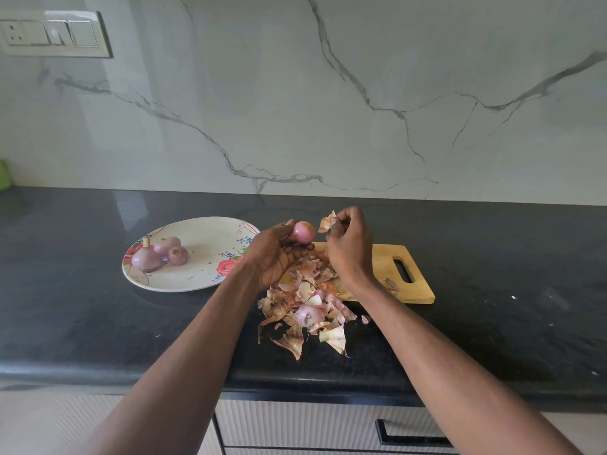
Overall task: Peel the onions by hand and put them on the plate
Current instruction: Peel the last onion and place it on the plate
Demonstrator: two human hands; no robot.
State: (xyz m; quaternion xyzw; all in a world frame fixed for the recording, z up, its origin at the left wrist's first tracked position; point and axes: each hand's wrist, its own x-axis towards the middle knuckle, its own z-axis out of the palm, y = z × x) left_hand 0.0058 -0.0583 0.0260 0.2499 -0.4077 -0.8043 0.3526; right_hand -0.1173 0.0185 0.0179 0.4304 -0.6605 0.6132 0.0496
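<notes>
The black counter (98,323) runs the full width, its front edge low in the view and its back edge against the marble wall (328,93). Broad bare stretches of it lie left of the plate and right of the board. The wooden board (417,284) sits right of centre, handle slot to the right, its near edge well back from the counter's front edge. The flowered plate (203,231) lies left of the board, apart from it, and holds three peeled onions (161,252) bunched at its left side. A heap of skins (305,310) spreads over the board's left end and spills onto the counter toward the front edge; a purple onion piece (308,315) lies in the heap.

Above the board's far left corner, the left hand (272,254) curls its fingers around an onion (303,232), held in the air, just right of the plate's rim. The right hand (348,247), close beside it, pinches a torn skin scrap (326,223) between thumb and fingertips.
</notes>
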